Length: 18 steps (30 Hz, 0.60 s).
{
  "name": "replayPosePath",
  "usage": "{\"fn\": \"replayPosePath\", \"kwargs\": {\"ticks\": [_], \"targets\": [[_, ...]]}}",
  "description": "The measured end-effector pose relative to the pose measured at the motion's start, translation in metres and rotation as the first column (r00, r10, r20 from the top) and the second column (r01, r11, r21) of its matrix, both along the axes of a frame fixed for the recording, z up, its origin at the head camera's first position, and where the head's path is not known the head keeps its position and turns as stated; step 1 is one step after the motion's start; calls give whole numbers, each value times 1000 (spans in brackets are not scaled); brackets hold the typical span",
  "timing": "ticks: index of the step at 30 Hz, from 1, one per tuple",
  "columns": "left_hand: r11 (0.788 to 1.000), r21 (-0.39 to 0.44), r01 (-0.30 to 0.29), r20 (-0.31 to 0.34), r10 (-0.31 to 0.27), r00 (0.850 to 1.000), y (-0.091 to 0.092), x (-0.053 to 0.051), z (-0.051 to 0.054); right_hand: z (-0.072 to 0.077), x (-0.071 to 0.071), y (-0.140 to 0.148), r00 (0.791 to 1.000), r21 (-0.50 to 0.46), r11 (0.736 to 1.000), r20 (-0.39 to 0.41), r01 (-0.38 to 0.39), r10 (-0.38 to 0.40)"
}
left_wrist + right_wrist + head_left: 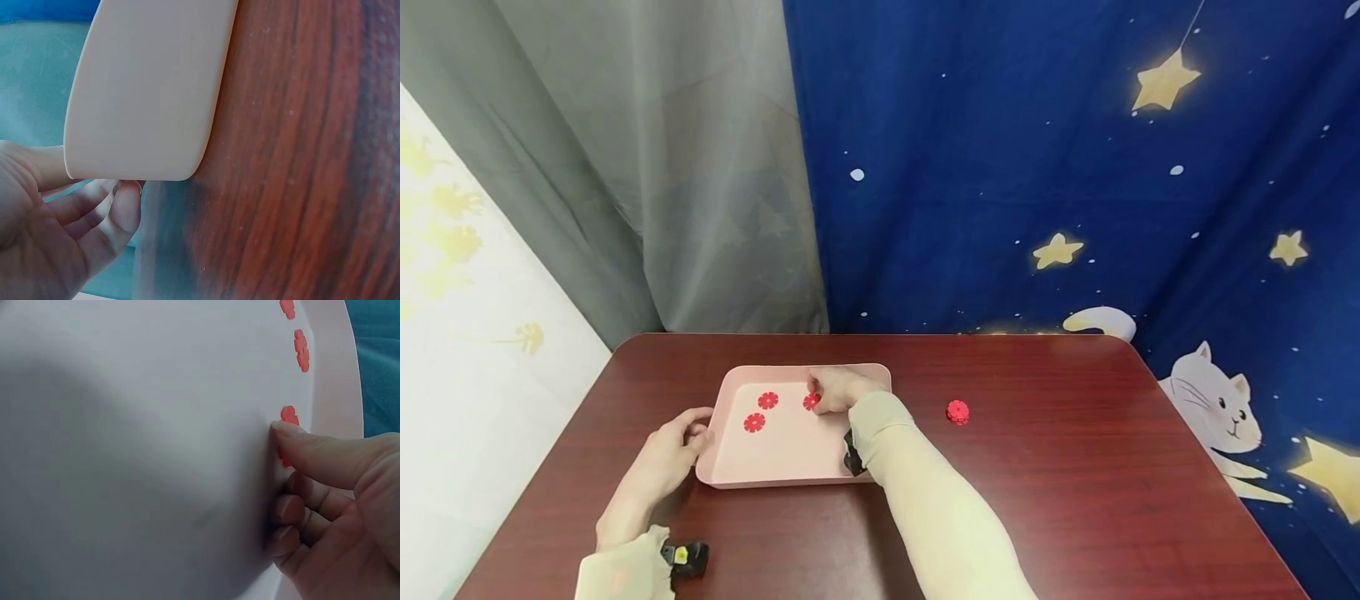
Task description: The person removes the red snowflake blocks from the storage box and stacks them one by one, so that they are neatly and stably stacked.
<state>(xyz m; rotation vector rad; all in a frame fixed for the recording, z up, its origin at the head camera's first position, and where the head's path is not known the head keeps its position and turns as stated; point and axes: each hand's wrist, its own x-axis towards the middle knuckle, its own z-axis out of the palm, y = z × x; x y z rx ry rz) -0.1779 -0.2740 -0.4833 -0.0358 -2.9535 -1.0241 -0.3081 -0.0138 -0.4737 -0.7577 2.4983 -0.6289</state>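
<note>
In the head view, my left hand is at the left wall of a shallow pink tray, index finger over the rim, other fingers bent outside. The left wrist view shows that hand against the end of the tray. Inside the tray my right hand holds a red notched disc near the far wall. My right hand has its thumb over the disc, other fingers curled. Two more discs, one farther back and one nearer, lie left of it.
Right of the tray, a small stack of red discs sits on the dark red wooden table. Behind the table's far edge hang a grey curtain and a blue star-patterned one.
</note>
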Motion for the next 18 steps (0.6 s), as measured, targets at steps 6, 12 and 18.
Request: {"fn": "replayPosePath", "kwargs": {"ticks": [6,12,18], "targets": [[1000,-4,7,-8,-7,1000,2,-1,2,1,0,3,999,-3,1000,40,11,-10],[1000,-9,8,-1,-8,1000,2,-3,3,2,1,4,998,-20,999,50,28,-27],[1000,1,-1,43,1,999,-1,-2,1,1,4,3,996,-70,996,71,51,-46]]}}
